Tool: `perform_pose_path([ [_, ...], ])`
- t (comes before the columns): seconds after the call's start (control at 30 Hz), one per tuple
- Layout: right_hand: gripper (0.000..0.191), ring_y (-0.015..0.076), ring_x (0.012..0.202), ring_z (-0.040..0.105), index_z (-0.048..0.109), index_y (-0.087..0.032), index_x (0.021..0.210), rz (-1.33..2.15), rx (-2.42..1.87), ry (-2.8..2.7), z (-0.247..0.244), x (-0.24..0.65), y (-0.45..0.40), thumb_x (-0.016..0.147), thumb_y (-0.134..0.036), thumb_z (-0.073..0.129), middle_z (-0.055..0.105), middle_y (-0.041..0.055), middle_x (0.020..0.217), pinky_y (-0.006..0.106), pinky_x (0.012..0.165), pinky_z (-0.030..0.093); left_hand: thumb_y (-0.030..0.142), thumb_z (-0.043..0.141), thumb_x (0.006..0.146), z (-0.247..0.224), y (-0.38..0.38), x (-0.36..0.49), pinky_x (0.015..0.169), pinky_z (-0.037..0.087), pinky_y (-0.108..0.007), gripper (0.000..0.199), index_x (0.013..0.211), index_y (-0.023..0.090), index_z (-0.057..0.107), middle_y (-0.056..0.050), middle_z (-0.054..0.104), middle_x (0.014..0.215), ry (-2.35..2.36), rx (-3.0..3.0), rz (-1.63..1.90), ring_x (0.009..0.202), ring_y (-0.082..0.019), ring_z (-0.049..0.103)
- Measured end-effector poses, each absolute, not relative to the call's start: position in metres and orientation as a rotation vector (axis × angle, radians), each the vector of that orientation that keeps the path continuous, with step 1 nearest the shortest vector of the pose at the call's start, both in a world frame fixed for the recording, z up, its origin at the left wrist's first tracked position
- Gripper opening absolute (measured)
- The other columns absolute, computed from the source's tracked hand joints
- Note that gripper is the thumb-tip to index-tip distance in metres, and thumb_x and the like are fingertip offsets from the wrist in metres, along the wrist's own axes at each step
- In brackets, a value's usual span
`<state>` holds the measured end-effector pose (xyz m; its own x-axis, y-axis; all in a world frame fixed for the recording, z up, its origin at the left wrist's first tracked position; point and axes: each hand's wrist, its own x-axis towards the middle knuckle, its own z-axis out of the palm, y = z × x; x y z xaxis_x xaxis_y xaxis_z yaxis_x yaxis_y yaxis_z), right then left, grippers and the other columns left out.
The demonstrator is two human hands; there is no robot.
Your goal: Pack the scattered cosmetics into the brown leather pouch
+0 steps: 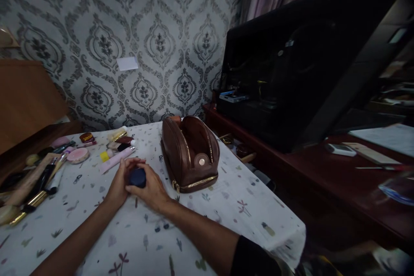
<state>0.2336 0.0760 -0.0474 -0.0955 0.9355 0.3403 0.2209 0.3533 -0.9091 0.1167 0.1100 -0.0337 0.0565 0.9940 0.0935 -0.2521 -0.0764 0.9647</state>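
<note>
The left hand (119, 185) and right hand (154, 187) curl around a dark blue round object (138, 177), which sits between their fingers. Right of the fingers stands a brown bag (178, 155), top gaping; just beyond the left fingers lies a lilac tube (117, 159), a round pink case (78, 155) farther left.

Dim room; blurred, stretched edges

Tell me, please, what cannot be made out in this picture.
In the head view:
lower part of the dark blue item: covered by the hands
floor inside the brown bag: hidden by its wall and shadow
any print on the lilac tube: too small, blurred
rest of the black sleeve: cut off by the bottom edge
</note>
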Motion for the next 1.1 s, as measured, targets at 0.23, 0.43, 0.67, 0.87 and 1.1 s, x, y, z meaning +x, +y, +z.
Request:
perform_pose_path([
  [0.23,0.077,0.0275,0.127,0.054,0.048,-0.019,0.136,0.89,-0.941,-1.759,-0.045,0.235,0.074,0.066,-0.022,0.081,0.057,0.0128,0.135,0.043,0.107,0.043,0.082,0.057,0.072,-0.034,0.107,0.118,0.093,0.049,-0.037,0.067,0.09,0.018,0.068,-0.008,0.075,0.095,0.999,1.155,1.35,0.101,-0.027,0.067],
  [0.43,0.084,0.0288,0.131,0.051,0.041,-0.021,0.144,0.895,-0.962,-1.84,-0.045,0.238,0.076,0.069,-0.022,0.078,0.053,0.0131,0.14,0.045,0.109,0.042,0.085,0.061,0.064,-0.036,0.111,0.114,0.082,0.054,-0.037,0.072,0.089,0.017,0.067,-0.007,0.075,0.087,1.047,1.046,1.349,0.088,-0.026,0.07],
  [0.67,0.076,0.0341,0.125,0.054,0.052,-0.02,0.132,0.707,-1.12,-1.987,-0.041,0.242,0.073,0.067,-0.038,0.086,0.058,0.0154,0.133,0.049,0.103,0.045,0.08,0.068,0.063,-0.037,0.112,0.113,0.088,0.051,-0.037,0.068,0.087,0.016,0.068,-0.008,0.076,0.088,1.059,1.143,1.35,0.09,-0.027,0.07],
  [0.87,0.065,0.0318,0.113,0.061,0.055,-0.026,0.124,0.596,-1.148,-2.075,-0.036,0.25,0.074,0.07,-0.05,0.082,0.063,0.0101,0.122,0.045,0.093,0.05,0.07,0.074,0.066,-0.037,0.117,0.108,0.088,0.05,-0.034,0.058,0.086,0.016,0.071,-0.007,0.075,0.089,1.059,1.271,1.333,0.088,-0.025,0.068],
  [1.1,0.084,0.0303,0.117,0.061,0.041,-0.024,0.142,0.745,-1.015,-2.048,-0.037,0.254,0.081,0.07,-0.04,0.082,0.06,0.0115,0.131,0.042,0.096,0.048,0.071,0.073,0.064,-0.032,0.115,0.113,0.079,0.052,-0.032,0.057,0.081,0.016,0.068,-0.007,0.074,0.086,1.05,1.067,1.325,0.086,-0.025,0.069],
])
